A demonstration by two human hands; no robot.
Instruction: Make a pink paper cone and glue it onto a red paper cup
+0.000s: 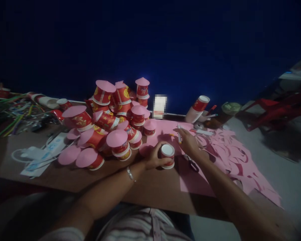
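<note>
My left hand (156,157) is wrapped round a red patterned paper cup (167,160) with a pale round top, close to the table's front. My right hand (189,143) is to the right and a little farther back, over pink paper, its fingers closed round a slim white pen-like stick (179,134) with an orange end. Which kind of stick it is does not show clearly. Dark-handled scissors (193,164) lie just below the right hand, on a pink sheet (194,182).
Left of my hands, red cups with pink paper cones (117,139) are piled several high. A white power strip (46,154) with cables lies farther left. Pink paper scraps (230,150) spread right. Stacked cups (200,104), markers (203,132) and a tape roll (198,126) stand or lie behind.
</note>
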